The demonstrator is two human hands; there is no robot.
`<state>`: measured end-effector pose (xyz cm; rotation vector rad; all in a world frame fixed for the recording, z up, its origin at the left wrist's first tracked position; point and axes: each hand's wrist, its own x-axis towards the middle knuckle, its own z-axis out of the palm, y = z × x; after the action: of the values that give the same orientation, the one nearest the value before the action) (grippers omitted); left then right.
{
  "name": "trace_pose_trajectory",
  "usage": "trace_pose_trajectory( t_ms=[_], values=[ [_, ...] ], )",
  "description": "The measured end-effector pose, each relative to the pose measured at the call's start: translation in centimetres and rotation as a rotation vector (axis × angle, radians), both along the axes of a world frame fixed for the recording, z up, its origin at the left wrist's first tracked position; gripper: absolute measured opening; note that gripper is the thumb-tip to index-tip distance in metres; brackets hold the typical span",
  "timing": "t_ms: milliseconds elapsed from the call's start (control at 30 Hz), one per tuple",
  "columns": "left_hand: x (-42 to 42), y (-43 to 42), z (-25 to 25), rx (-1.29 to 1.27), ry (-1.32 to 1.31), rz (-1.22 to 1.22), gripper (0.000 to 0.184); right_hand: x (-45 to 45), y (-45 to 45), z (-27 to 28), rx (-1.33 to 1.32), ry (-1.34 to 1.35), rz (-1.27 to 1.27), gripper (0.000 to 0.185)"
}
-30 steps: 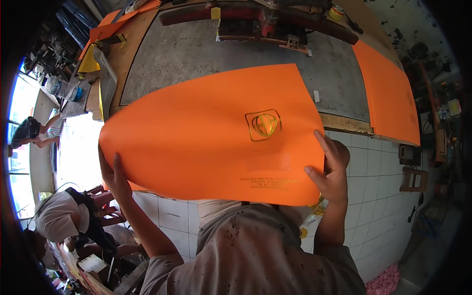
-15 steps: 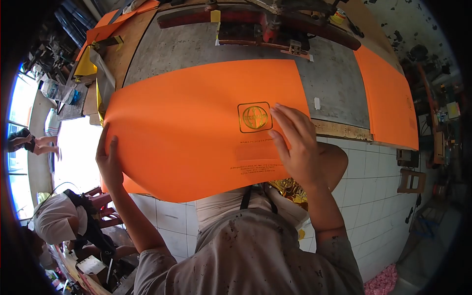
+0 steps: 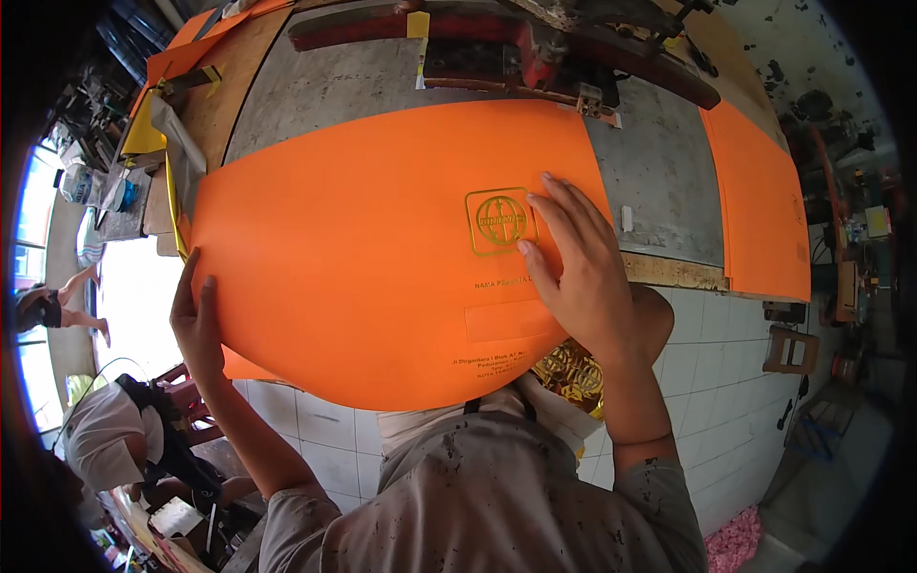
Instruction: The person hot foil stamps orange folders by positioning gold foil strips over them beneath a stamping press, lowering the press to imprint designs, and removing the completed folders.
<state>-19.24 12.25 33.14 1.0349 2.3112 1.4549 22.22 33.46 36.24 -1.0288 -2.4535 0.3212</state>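
A large orange paper sheet (image 3: 344, 248) lies partly on the grey metal table and bows over its near edge toward my lap. My left hand (image 3: 198, 325) pinches its left edge between thumb and fingers. My right hand (image 3: 585, 263) rests on the right part of the sheet, fingers stretched out, beside a gold square emblem (image 3: 502, 221) with a globe-like design. Below the emblem are printed lines of text and a faint rectangle, partly covered by my right hand.
A dark red metal press (image 3: 535, 57) spans the far side of the grey table (image 3: 659, 191). More orange sheets (image 3: 764, 210) lie at the right. Crumpled gold foil (image 3: 570, 372) sits by my lap. A person (image 3: 119, 430) bends at the lower left.
The sheet's near edge has come down and bulges closer to me. My left hand has shifted slightly left and down with it. My right hand remains beside the emblem, its fingers slightly more spread.
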Motion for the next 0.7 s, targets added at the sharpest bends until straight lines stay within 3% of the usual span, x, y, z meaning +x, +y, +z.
trace_pose_trajectory(
  t_ms=[467, 700],
  values=[
    [-0.3, 0.0, -0.7, 0.045, -0.023, -0.001, 0.046, 1.3, 0.3, 0.3, -0.249, 0.049, 0.089, 0.038],
    [-0.3, -0.2, -0.6, 0.034, -0.044, 0.002, 0.046, 1.2, 0.2, -0.1, -0.159, 0.021, 0.120, 0.041]
  ],
)
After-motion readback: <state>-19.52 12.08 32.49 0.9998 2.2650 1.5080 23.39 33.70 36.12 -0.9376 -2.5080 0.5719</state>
